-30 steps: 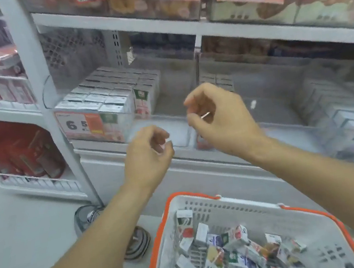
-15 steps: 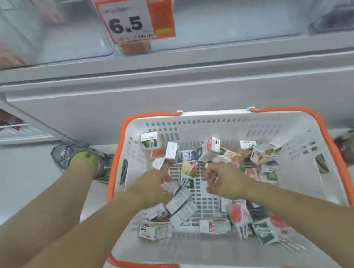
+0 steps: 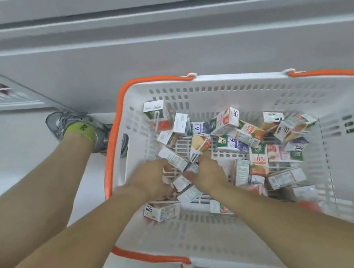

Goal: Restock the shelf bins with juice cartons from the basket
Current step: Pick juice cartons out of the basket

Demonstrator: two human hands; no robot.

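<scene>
Grey shelving base (image 3: 157,44) runs along the far side, with a white, orange-rimmed basket (image 3: 245,90) on the floor before it. Juice cartons (image 3: 258,158) lie jumbled inside. Both hands reach in near its left: the left hand (image 3: 149,180) curls around a carton, the right hand (image 3: 207,172) pinches another.

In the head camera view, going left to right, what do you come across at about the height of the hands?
Grey shoe → orange left rim of the basket → left hand → right hand → loose juice cartons → slotted right wall of the basket.
</scene>
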